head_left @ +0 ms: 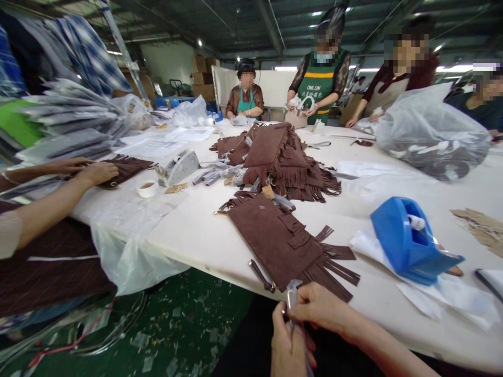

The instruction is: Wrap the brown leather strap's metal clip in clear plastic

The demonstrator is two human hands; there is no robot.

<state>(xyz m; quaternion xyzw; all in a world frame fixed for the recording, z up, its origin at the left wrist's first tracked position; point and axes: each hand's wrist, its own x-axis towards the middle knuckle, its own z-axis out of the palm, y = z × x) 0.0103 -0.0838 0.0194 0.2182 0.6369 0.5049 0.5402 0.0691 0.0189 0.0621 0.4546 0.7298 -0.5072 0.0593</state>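
Low in the view, over the table's front edge, my left hand (288, 340) and my right hand (324, 311) are close together, both with closed fingers. Between them is a plastic-wrapped strap (291, 297) with a shiny metal clip at its upper end. My left hand grips it from below; my right finger and thumb pinch it near the clip. Just beyond lies a brown fringed bag (271, 230), flat on the table, its fringe spread to the right. A short dark strap with metal ends (260, 275) rests by its near edge.
Behind the bag rises a pile of brown fringed bags (271, 152). A blue tape dispenser (411, 241) stands right, a grey tape dispenser (178, 167) left. At the left, a co-worker's hands (96, 170) touch another fringed bag. Several people stand or sit across the table (188, 225).
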